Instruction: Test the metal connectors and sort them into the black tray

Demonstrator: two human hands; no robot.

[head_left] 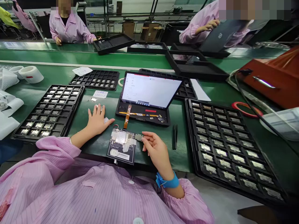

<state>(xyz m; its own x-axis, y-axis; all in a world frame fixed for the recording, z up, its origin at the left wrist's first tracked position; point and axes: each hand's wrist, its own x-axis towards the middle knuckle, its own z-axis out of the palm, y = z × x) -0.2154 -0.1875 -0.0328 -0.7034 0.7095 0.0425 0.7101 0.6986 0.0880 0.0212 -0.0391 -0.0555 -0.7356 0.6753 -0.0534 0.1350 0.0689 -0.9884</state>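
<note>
My right hand point(156, 148) pinches a small circuit module point(138, 137) between thumb and fingers, at the right edge of a dark circuit board point(120, 149). Whether the module is plugged into the board cannot be made out. An orange flex cable point(127, 117) runs from the board's top to a screen point(149, 89) propped up in a black tray point(142, 120). My left hand point(97, 122) lies spread on the green bench, palm down, left of the board. Small metallic pieces show at its fingertips and under its thumb. Black tweezers point(175, 137) lie right of my right hand.
A large tray point(187, 124) of modules stands at right, another tray point(67, 124) at left, and one more tray point(116, 81) behind. Tape rolls point(31, 74) sit far left; a red tape ring point(247, 109) and orange box point(275, 74) are right. Two co-workers sit across the bench.
</note>
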